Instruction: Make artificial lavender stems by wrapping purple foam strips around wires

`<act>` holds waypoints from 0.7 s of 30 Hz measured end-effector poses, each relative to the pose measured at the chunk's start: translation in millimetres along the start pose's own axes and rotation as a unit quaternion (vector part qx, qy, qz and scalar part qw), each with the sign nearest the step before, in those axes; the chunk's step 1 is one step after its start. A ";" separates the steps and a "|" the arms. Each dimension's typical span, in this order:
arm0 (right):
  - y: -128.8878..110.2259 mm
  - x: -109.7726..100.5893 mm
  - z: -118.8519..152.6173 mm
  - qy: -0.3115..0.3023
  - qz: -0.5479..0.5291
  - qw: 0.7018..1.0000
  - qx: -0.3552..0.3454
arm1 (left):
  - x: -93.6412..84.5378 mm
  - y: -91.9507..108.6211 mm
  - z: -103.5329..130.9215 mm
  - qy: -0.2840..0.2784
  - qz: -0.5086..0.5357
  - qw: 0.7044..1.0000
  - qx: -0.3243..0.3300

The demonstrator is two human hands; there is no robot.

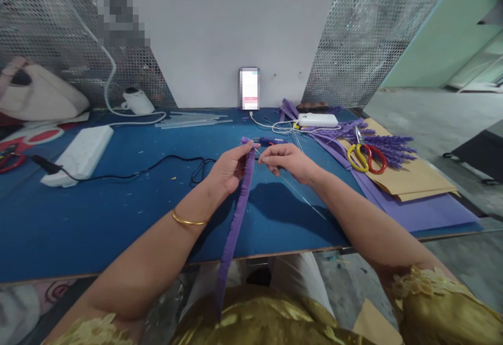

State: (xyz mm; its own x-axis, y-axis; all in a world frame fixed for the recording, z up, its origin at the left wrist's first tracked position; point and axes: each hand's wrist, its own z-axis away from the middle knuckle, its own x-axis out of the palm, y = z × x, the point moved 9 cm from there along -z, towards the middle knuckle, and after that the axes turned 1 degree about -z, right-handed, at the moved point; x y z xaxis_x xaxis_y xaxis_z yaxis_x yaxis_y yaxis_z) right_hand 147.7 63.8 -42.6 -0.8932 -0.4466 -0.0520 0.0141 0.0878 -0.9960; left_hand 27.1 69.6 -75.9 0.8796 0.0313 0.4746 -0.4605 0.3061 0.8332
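Observation:
A long purple fringed strip hangs from my left hand, its upper end pinched between thumb and fingers and its lower end falling past the table edge to my lap. Small purple curls show at the top of the strip. Just to the right, my right hand has its fingertips pressed together on a thin wire that runs to the strip's top. Behind the hands lies a dark blue glue gun, partly hidden. Another thin pale wire lies on the table below my right hand.
Red-and-yellow scissors, purple flower stems and brown paper lie right. A power bank and upright phone stand behind. Glue sticks, a power strip and black cable are left.

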 end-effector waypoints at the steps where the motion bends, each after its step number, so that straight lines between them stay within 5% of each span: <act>1: 0.0 -1.2 -0.2 -0.001 0.002 1.000 0.002 | -1.1 0.5 -1.2 0.002 0.004 1.000 0.008; 14: 4.0 -8.1 -2.7 -0.029 0.041 0.998 0.023 | -5.0 5.3 -6.4 -0.009 -0.080 0.996 0.032; 18: -0.7 -66.2 -6.4 0.163 0.204 0.965 0.010 | -12.0 4.9 -10.3 0.012 -0.055 0.998 0.033; 21: -6.1 -109.9 0.0 0.310 0.433 0.845 0.051 | -14.7 1.4 -13.1 0.020 -0.042 0.999 0.016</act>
State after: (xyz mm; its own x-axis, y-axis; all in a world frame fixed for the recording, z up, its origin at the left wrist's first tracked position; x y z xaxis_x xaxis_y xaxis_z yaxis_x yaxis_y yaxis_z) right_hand 245.8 112.4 -30.8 -0.5911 0.3017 -0.7481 0.7935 0.0510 -0.6064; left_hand 15.1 82.0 -85.4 0.9194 0.0446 0.3908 -0.3871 0.2796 0.8786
